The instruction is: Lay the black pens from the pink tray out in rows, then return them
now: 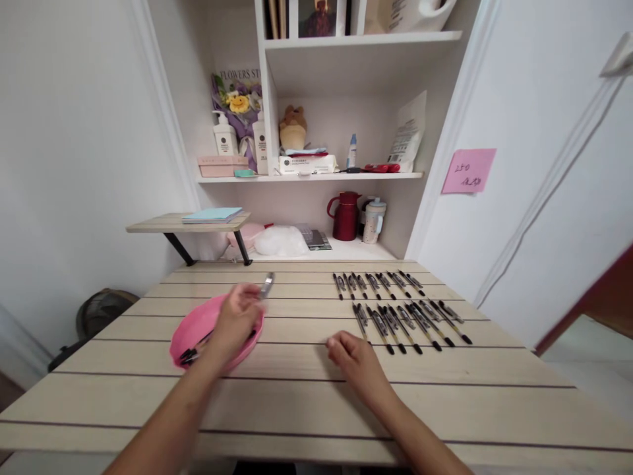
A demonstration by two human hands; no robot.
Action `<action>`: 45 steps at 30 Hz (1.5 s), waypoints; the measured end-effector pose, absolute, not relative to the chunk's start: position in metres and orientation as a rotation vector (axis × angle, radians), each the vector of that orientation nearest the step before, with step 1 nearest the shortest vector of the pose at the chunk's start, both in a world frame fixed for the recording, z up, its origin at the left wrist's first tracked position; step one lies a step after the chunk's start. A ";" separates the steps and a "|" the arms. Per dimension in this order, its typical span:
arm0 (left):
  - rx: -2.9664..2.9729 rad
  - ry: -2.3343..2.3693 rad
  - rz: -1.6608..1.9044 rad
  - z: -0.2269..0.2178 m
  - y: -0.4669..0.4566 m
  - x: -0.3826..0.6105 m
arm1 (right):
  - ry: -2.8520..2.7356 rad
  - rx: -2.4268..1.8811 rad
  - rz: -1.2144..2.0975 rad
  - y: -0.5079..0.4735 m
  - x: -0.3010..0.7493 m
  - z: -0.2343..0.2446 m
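My left hand, slightly blurred, is closed over the pink bowl. From its fingertips sticks out a short, shiny grey piece, perhaps part of a pen; the blur hides its exact kind. Several dark pen-like pieces lie in the bowl, partly hidden behind my left forearm. My right hand rests on the wooden table in a loose fist, with nothing showing in it. Just beyond it, black-tipped pens and short clear-grey pieces lie side by side in a back row and a front row.
A small raised stand holding a light blue notebook is at the table's back left. White shelves rise behind, with a red jug and a pale cup. A pink note sticks to the right wall.
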State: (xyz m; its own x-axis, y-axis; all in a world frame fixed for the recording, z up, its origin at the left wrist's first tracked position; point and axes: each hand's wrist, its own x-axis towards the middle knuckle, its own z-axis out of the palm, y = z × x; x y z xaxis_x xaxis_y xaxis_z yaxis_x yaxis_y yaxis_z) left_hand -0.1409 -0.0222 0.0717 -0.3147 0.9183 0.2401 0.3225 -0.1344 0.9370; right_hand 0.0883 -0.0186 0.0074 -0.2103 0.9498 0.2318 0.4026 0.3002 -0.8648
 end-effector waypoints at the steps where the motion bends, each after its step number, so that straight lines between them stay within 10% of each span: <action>1: 1.246 1.368 1.463 0.069 -0.022 -0.118 | -1.606 -1.113 1.053 -0.009 0.080 0.011; 10: 0.835 0.943 1.248 0.010 -0.003 -0.029 | -0.837 -0.809 1.586 0.036 0.051 0.014; 45: 0.946 0.955 1.066 0.007 -0.003 -0.045 | -1.012 -0.923 1.464 0.034 0.069 0.010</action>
